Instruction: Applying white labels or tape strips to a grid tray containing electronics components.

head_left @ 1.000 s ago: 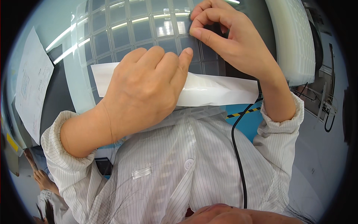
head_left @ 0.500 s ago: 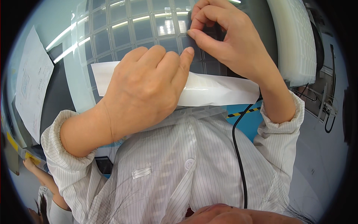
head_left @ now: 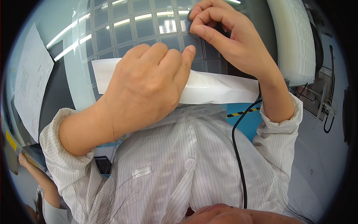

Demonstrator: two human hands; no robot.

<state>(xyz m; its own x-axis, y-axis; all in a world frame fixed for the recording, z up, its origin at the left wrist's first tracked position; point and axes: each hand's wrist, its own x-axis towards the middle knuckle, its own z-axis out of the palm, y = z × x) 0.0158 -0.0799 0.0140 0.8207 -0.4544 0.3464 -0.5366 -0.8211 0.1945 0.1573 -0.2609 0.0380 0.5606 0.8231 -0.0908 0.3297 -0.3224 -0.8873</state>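
A clear compartmented tray [head_left: 123, 34] lies at centre, a white strip [head_left: 220, 89] across its near part. The left hand [head_left: 147, 84] curls over the strip; the right hand [head_left: 238, 41] bends its fingers [head_left: 214, 15] over the tray's right side; whether either grips anything cannot be told. A paper sheet [head_left: 33, 80] lies left.

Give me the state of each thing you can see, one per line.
Left hand: curled over the white strip, fingertips hidden.
Right hand: thumb and forefinger together over the gridded tray; held item unclear.
White strip: creased, partly covered by the left hand.
Gridded tray: clear, contents unclear.
Clear trays at right: stacked together.
Paper sheet: marked side showing.
Black cable: curved, slack.
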